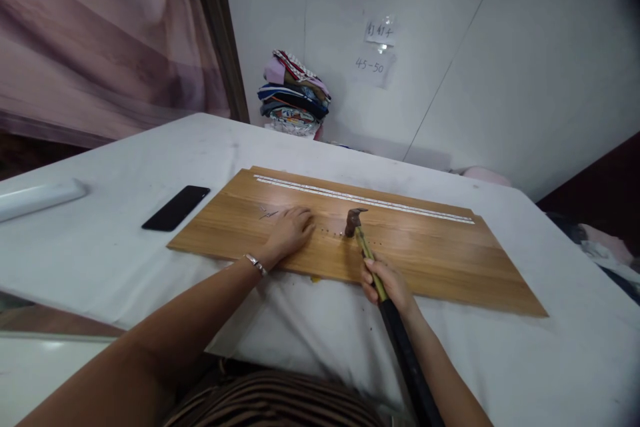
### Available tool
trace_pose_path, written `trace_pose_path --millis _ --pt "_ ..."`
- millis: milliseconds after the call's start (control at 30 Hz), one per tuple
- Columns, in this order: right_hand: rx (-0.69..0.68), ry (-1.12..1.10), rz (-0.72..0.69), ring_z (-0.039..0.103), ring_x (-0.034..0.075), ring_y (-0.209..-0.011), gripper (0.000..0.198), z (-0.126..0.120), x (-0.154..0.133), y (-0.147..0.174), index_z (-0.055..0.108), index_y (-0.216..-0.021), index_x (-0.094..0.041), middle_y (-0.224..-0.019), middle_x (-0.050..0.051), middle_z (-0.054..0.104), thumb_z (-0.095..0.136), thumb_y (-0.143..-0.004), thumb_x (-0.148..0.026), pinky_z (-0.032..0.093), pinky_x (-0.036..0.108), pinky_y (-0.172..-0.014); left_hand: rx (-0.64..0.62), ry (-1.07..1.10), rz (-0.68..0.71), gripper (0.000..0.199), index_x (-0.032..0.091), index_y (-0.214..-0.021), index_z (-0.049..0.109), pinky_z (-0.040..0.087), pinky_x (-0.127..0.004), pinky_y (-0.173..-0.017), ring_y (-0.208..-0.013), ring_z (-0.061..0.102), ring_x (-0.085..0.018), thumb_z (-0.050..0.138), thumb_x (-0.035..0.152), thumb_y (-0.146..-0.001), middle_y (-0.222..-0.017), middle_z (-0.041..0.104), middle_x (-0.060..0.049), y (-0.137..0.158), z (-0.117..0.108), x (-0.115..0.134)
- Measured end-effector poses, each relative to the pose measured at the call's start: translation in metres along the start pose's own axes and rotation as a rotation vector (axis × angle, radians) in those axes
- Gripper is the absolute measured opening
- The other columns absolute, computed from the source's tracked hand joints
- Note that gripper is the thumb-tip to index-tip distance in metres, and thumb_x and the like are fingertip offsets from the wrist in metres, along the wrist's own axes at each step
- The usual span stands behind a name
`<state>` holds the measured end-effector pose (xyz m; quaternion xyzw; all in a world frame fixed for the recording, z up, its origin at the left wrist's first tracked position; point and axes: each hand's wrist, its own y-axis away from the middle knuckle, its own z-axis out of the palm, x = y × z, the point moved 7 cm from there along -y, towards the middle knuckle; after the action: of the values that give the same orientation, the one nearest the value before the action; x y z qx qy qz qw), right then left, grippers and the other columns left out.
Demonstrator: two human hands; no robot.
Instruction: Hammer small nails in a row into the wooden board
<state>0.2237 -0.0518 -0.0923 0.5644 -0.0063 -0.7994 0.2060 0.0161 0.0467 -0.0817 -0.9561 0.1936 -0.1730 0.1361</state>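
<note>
A claw hammer (373,259) with a yellow and black handle is gripped in my right hand (393,283). Its brown, rusty-looking head is at the wooden board (445,260), by a row of small nails (330,232); whether it touches one I cannot tell. My left hand (290,233) lies flat on the board, left of that row, with nothing seen in it. A few loose nails (267,213) lie just beyond the left hand. Two white measuring strips (360,199) run along the board's far side.
The board rests on a white-covered table (125,160). A black phone (176,208) lies left of the board, and a white roll (43,198) farther left. Folded clothes (295,93) are stacked by the wall, which bears handwritten paper notes (374,68). A pink curtain (110,33) hangs at left.
</note>
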Motion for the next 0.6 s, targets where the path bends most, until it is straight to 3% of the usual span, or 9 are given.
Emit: trace_pose_path --millis 600 --pt "0.016 -0.010 -0.001 0.039 0.006 -0.029 0.040 0.0034 -0.0038 0.0019 0.050 -0.098 -0.020 -0.053 -0.011 0.049 0.067 -0.073 -0.047 0.027 0.018 -0.029 -0.010 0.007 -0.003 0.029 0.017 -0.105 0.066 0.040 -0.043 -0.104 -0.115 0.055 -0.026 0.048 0.032 -0.090 -0.120 0.064 -0.011 -0.0006 0.0005 -0.0004"
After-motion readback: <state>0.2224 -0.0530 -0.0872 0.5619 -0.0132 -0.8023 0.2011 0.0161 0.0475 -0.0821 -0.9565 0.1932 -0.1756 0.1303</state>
